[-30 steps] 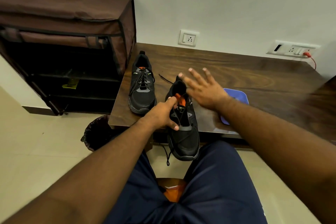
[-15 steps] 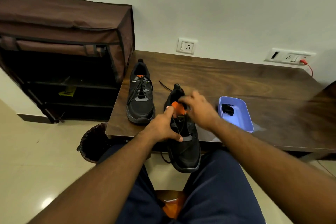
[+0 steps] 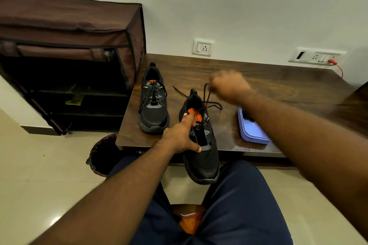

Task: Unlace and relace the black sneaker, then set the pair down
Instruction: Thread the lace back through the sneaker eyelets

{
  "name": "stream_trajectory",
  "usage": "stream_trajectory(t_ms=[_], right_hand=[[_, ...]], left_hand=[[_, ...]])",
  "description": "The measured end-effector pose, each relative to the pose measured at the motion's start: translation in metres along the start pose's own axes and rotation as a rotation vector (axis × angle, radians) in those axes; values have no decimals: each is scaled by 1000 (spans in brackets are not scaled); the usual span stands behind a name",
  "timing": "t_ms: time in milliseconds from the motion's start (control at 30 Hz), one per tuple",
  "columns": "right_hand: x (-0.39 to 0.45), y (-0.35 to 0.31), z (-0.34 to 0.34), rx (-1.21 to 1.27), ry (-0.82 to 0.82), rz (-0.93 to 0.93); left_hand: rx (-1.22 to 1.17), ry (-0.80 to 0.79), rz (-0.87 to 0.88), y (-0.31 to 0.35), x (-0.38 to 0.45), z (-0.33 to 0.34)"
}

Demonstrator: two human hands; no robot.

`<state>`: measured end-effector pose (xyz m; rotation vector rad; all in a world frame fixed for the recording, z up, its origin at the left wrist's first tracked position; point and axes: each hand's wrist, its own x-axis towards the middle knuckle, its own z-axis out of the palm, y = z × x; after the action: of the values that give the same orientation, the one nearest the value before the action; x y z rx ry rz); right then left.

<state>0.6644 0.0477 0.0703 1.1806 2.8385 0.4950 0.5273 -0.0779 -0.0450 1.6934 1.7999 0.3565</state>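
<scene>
The left hand (image 3: 182, 137) clamps the unlaced black mesh sneaker (image 3: 201, 139) over the dark wooden desk (image 3: 278, 93) edge. The blurred right hand (image 3: 229, 85), beyond it, pinches its black lace (image 3: 208, 98). The laced sneaker (image 3: 153, 101) stands left.

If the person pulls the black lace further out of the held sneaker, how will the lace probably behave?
The lace probably stays floppy: it curves and loops loosely between the sneaker and the right hand. It looks thin and light, so it should follow the hand easily. The left hand grips the sneaker, which likely stops it from sliding.
</scene>
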Motion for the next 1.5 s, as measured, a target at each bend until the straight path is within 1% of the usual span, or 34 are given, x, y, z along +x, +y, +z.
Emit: stream_trajectory(t_ms=[33, 67, 100, 133, 167, 267, 333, 433, 500, 567, 633, 700, 833, 967, 1033, 1100, 1167, 1200, 1267, 1333, 1367, 1500], right_hand=[[13, 23, -16, 47, 69, 155], [24, 43, -29, 132, 105, 308], [32, 58, -38, 220, 117, 419], [37, 66, -42, 263, 100, 468], [38, 66, -41, 285, 74, 469], [28, 39, -14, 397, 33, 363], [13, 15, 12, 518, -48, 328], [-17, -19, 50, 694, -189, 257], [-36, -35, 67, 731, -212, 200], [-49, -42, 77, 754, -187, 204], [-58, -44, 83, 737, -192, 167], [-65, -47, 86, 670, -269, 76], [-60, -45, 79, 402, -324, -92], [-35, -37, 50, 133, -286, -319], [-16, -24, 34, 13, -221, -355], [0, -8, 21, -37, -186, -308], [6, -7, 20, 28, -235, -249], [7, -10, 25, 109, -260, -216], [1, -23, 41, 355, -249, -129], [-7, -31, 55, 623, -240, -1], [-10, -31, 61, 716, -250, 64], [-18, -34, 77, 791, -280, 225]], left_hand=[[22, 4, -21, 0, 1, 1], [38, 9, -47, 0, 2, 2], [48, 10, -78, -1, 3, 3], [52, 4, -103, -2, 4, 3], [49, 1, -111, -2, 5, 3], [-13, 15, -117, 2, 3, 1], [-49, 19, -114, 5, 0, 2], [-16, -8, -75, 7, -4, 12], [10, -47, -63, 4, -5, 23], [5, -49, -55, -1, -5, 33], [-45, -5, -50, -2, -6, 42], [-77, 43, -61, -1, -7, 48], [-55, 69, -88, -2, -6, 52], [-25, 57, -98, -2, -6, 50], [-39, 39, -102, 0, -6, 48], [-40, 19, -116, 0, -5, 48], [-35, -3, -128, -1, -4, 48], [-26, -14, -128, -1, -3, 47], [6, -26, -124, -3, -2, 48], [25, -25, -117, -5, -3, 48], [30, -25, -115, -5, -4, 49], [48, -19, -125, -4, -3, 50]])
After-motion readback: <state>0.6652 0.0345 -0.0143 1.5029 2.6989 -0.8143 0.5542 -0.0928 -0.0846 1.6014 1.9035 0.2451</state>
